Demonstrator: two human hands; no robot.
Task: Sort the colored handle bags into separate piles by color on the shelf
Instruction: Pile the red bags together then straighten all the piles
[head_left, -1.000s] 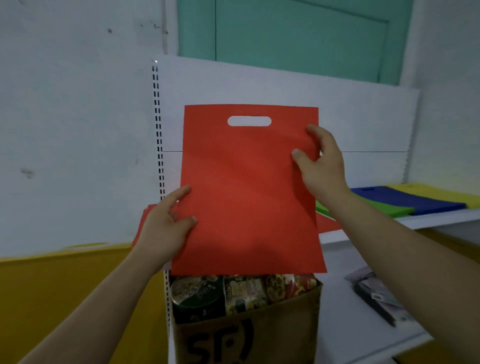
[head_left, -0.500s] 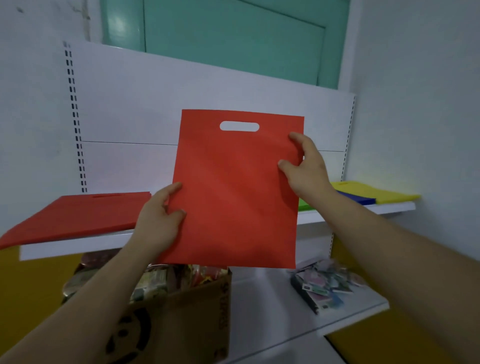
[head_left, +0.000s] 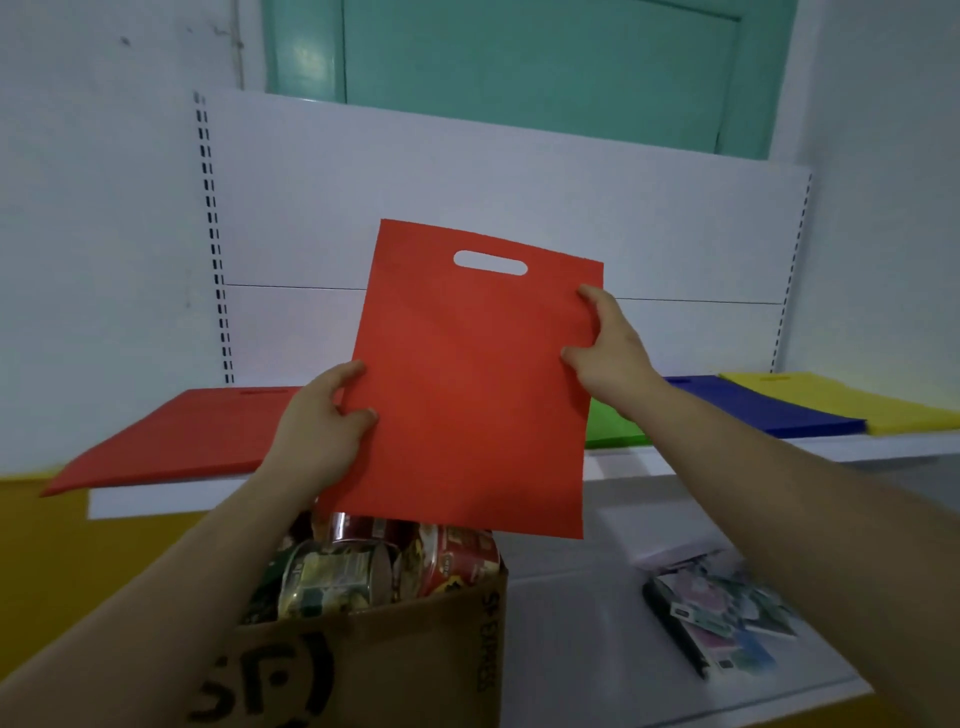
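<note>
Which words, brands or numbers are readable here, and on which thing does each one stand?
"SF": big black print on the front of the cardboard box.
"SF EXPRESS", likely, sideways: the box's right side.
The cans in the box: labels too blurred.
The packets on the lower shelf: too small.
The red bag: no text.

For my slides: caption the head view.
Left hand and right hand hold a red handle bag before the shelf of color-sorted piles.

One head-worn view faces forward, slightly down, near the shelf (head_left: 156, 501).
</note>
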